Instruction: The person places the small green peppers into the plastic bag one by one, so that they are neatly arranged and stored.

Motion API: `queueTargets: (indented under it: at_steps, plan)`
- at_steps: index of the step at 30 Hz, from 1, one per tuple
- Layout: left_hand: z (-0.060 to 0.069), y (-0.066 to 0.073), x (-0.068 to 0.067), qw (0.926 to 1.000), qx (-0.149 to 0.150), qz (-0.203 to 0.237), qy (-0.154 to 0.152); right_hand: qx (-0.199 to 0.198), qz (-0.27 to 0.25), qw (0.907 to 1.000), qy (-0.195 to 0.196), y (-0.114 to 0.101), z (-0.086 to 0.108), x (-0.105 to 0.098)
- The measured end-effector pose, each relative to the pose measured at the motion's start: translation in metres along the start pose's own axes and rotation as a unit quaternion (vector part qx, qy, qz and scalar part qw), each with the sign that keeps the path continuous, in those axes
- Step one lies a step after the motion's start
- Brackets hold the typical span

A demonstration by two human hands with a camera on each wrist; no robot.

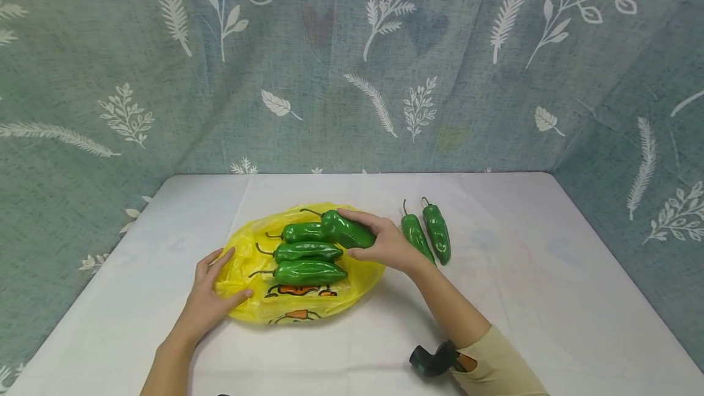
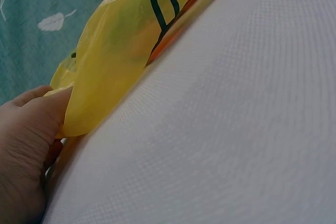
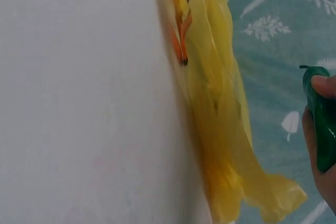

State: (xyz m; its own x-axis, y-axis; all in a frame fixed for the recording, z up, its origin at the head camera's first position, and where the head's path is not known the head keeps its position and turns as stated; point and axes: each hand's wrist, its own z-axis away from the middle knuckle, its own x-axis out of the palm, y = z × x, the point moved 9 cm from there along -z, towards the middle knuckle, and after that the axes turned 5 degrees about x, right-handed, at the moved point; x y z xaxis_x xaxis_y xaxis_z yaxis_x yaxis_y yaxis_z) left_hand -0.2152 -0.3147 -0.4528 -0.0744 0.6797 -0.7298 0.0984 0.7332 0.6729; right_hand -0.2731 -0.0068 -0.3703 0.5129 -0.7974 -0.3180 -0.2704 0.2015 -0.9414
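Note:
A yellow plastic bag with orange and black printing lies spread on the white table. On it, three green chili peppers lie in a row, stems to the left. My right hand grips another green pepper over the bag's far right part, thumb and fingers on either side of it; the right wrist view shows this pepper raised above the table. At the bag's left edge, my left hand holds the plastic, thumb toward the near side. In the left wrist view, the yellow film covers part of the thumb.
Two more green peppers lie side by side on the table, right of the bag and partly behind the right hand. A green cloth with white leaf prints hangs behind the table. A black device sits at the right wrist.

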Motion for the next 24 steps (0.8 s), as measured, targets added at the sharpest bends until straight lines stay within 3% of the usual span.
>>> queueTargets:
  at_steps: [6, 16, 24]
  plan:
    - [0.0, 0.0, 0.0, 1.0, 0.002, 0.001, 0.0, -0.025, 0.005, 0.9992, -0.031, -0.006, -0.004, 0.02]
    - [0.001, -0.001, 0.0, 1.0, -0.006, 0.001, -0.002, -0.025, 0.078, 0.9938, -0.075, -0.004, -0.009, 0.054]
    - [0.0, 0.0, 0.0, 1.0, -0.003, 0.003, -0.001, -0.074, 0.123, 0.9835, -0.11, -0.007, -0.008, 0.078]
